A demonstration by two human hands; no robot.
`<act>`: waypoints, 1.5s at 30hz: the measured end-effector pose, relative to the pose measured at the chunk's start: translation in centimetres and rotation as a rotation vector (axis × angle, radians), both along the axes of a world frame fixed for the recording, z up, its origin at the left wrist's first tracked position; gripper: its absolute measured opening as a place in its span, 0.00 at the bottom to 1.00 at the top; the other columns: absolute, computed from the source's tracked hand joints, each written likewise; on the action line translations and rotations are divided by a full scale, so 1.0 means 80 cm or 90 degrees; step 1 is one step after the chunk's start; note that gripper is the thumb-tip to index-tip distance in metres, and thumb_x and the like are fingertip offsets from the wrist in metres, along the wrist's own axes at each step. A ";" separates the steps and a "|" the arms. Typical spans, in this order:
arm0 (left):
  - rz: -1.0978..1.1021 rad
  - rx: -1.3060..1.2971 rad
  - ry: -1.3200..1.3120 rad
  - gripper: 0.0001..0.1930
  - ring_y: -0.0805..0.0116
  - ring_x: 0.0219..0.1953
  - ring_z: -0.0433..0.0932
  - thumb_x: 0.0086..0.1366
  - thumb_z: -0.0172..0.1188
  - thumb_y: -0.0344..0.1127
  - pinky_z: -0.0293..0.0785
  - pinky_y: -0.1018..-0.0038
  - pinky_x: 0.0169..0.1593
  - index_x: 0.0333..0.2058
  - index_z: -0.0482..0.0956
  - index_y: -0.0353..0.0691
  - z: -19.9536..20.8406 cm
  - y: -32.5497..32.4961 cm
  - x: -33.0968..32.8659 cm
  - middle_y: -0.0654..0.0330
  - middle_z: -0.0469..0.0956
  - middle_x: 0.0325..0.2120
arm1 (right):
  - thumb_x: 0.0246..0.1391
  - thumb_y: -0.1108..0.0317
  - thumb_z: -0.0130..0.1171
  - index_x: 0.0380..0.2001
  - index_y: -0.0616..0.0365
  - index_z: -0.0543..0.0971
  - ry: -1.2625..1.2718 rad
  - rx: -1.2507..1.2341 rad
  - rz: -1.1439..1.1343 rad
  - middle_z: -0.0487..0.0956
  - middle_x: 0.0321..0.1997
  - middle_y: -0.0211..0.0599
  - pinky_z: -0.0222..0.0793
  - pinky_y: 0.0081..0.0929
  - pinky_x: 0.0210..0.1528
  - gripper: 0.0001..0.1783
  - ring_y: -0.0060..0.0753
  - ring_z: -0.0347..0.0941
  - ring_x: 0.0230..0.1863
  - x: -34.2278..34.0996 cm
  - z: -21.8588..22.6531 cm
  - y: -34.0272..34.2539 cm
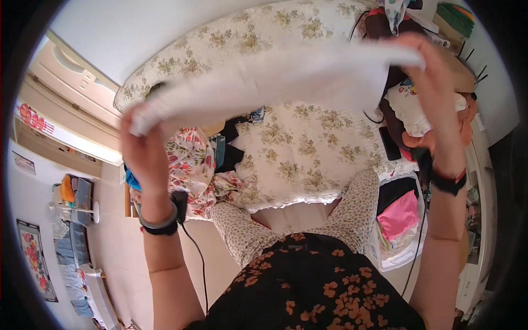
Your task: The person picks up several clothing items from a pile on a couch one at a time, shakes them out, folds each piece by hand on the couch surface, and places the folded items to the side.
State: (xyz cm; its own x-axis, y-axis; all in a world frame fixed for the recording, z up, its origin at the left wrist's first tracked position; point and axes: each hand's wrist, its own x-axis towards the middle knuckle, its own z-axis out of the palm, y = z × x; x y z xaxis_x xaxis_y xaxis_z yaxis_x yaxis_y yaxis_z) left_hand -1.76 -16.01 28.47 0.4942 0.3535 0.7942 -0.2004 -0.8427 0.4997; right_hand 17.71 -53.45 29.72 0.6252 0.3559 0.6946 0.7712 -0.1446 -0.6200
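A white piece of cloth (286,80) is stretched in the air between my two hands, blurred by motion and sagging in the middle. Its left end is pinched in my left hand (146,157), which is closed on a corner. My right hand (437,82), raised higher and farther away, grips the other end; its fingers are partly smeared. What kind of cloth item it is I cannot make out. Below it spreads a cream floral bedcover (308,143). A heap of floral-print clothes (190,154) lies nearest my left hand, with dark garments (231,157) beside it.
A folded white printed garment (415,113) lies on the right. Near it is a dark, phone-like slab (389,143). A white bin (393,264) by my right knee holds a pink cloth (399,215) and a black one. Cables (201,253) hang from both wrist devices.
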 end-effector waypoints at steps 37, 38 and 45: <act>-0.267 -0.478 0.737 0.31 0.72 0.22 0.69 0.53 0.61 0.32 0.67 0.73 0.26 0.57 0.62 0.40 -0.356 -0.029 0.062 0.61 0.70 0.20 | 0.44 0.58 0.63 0.55 0.61 0.66 0.274 -0.611 0.305 0.66 0.58 0.52 0.57 0.38 0.61 0.35 0.49 0.60 0.61 -0.109 -0.548 0.180; -0.288 -0.487 0.704 0.31 0.73 0.21 0.69 0.53 0.60 0.32 0.66 0.73 0.25 0.57 0.62 0.40 -0.365 -0.035 0.088 0.62 0.70 0.20 | 0.45 0.58 0.62 0.54 0.63 0.66 0.349 -0.617 0.269 0.68 0.55 0.52 0.59 0.39 0.59 0.34 0.50 0.64 0.57 -0.104 -0.553 0.184; -0.304 -0.749 0.442 0.26 0.69 0.33 0.75 0.56 0.59 0.32 0.71 0.75 0.37 0.55 0.66 0.39 -0.429 -0.076 0.197 0.55 0.76 0.31 | 0.54 0.62 0.54 0.39 0.70 0.74 0.979 -0.145 0.034 0.79 0.34 0.45 0.72 0.29 0.38 0.19 0.35 0.77 0.34 -0.060 -0.593 0.163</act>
